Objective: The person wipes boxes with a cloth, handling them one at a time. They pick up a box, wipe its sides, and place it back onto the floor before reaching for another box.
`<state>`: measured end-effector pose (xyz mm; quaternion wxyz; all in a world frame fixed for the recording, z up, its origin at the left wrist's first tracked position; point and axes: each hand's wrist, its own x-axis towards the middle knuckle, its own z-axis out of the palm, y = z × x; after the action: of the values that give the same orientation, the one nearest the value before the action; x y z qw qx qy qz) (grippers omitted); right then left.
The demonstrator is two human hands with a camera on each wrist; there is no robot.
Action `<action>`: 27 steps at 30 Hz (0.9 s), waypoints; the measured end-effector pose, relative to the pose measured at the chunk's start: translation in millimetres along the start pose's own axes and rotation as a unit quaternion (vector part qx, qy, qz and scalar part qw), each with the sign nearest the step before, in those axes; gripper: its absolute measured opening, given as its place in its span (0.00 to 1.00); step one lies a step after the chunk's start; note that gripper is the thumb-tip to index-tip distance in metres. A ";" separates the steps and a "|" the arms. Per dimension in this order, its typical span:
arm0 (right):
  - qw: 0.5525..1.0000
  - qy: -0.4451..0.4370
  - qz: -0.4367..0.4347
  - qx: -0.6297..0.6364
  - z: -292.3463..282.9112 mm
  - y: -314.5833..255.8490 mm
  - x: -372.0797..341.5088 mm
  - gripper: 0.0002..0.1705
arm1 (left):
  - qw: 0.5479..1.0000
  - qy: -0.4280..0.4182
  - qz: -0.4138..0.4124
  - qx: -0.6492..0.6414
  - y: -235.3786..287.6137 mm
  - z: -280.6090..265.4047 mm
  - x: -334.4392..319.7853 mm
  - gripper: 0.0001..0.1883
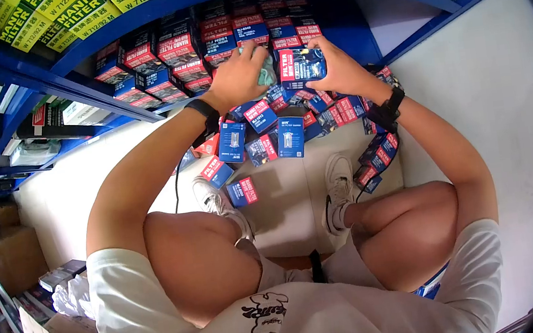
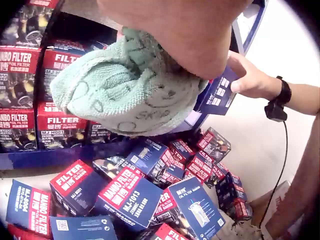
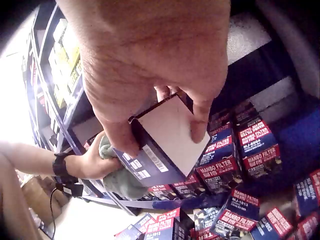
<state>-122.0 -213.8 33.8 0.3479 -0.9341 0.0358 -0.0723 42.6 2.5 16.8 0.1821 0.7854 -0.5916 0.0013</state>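
Near: loose filter boxes [image 1: 291, 137] heaped on pale floor [image 1: 282, 188], past the shoes [image 1: 339, 183]. Above the heap, left hand [image 1: 237, 78] has its grip curled round a bunched green cloth [image 2: 125, 92]; right hand [image 1: 349, 71] pinches a single box [image 1: 303, 65] between thumb and fingers, just beside the cloth. Farther: stacked boxes [image 1: 179, 49] in rows on a blue shelf [image 1: 356, 29].

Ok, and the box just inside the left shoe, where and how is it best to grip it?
I would come from above and the right, and pinch the box across its red end: that end faces bare floor, while the left shoe crowds its blue end. Its flat sides should suit thumb and fingers.
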 end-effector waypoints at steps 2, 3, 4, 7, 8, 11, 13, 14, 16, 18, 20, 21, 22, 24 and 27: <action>0.999 0.013 -0.048 0.005 3.4 2.2 -3.2 0.49 | 0.999 0.013 0.042 -0.015 8.9 0.8 -0.7 0.33; 0.999 0.013 -0.047 0.004 2.3 -1.0 -3.9 0.49 | 0.999 0.014 0.043 -0.017 12.4 -1.2 -0.6 0.33; 0.999 -0.021 -0.041 0.003 0.1 -4.7 -4.3 0.49 | 0.998 0.007 0.062 -0.013 15.2 -3.7 -0.1 0.34; 0.998 -0.056 -0.035 -0.009 4.8 -6.4 -2.8 0.47 | 0.995 0.016 0.102 -0.005 22.9 -8.4 4.3 0.35; 0.998 -0.042 -0.035 -0.006 10.2 -7.3 -2.1 0.46 | 0.993 0.022 0.112 0.002 26.5 -9.3 7.2 0.36; 0.999 -0.029 -0.036 0.005 10.9 -12.0 -0.1 0.45 | 0.992 0.025 0.121 0.015 31.1 -11.6 6.9 0.36; 0.998 -0.049 -0.042 0.011 7.3 -16.4 -1.1 0.45 | 0.996 0.026 0.085 0.023 29.4 -6.7 5.9 0.36; 0.998 -0.048 -0.040 0.009 8.0 -18.3 -4.1 0.45 | 0.996 0.027 0.088 0.022 27.0 -3.7 6.3 0.36; 0.996 -0.053 -0.056 0.040 9.3 -23.2 -10.3 0.44 | 0.997 0.042 0.058 0.015 18.9 1.4 8.8 0.36; 0.997 -0.051 -0.062 -0.021 12.3 -22.6 -14.2 0.44 | 0.998 0.033 0.054 0.025 15.7 4.7 10.1 0.35; 0.991 -0.060 -0.056 -0.108 10.9 -20.9 -16.6 0.43 | 0.998 0.014 0.040 0.039 17.4 6.6 12.2 0.35; 0.991 -0.060 -0.055 -0.110 10.6 -18.2 -17.5 0.43 | 0.998 0.015 0.040 0.038 19.3 6.9 13.5 0.35; 0.992 -0.068 -0.036 -0.095 10.6 -12.7 -18.7 0.44 | 0.999 0.001 0.032 0.040 21.4 7.1 14.6 0.34; 0.994 -0.075 -0.015 -0.081 10.9 -1.1 -22.1 0.45 | 0.999 -0.013 0.025 0.042 24.3 7.4 14.8 0.34; 0.998 -0.027 0.001 -0.051 5.7 14.7 -26.3 0.43 | 0.997 -0.043 0.028 0.049 26.2 9.1 10.9 0.34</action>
<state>-147.3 -218.2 17.0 0.3006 -0.9522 0.0305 -0.0444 19.6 -16.4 18.2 0.1177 0.7761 -0.6195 0.0019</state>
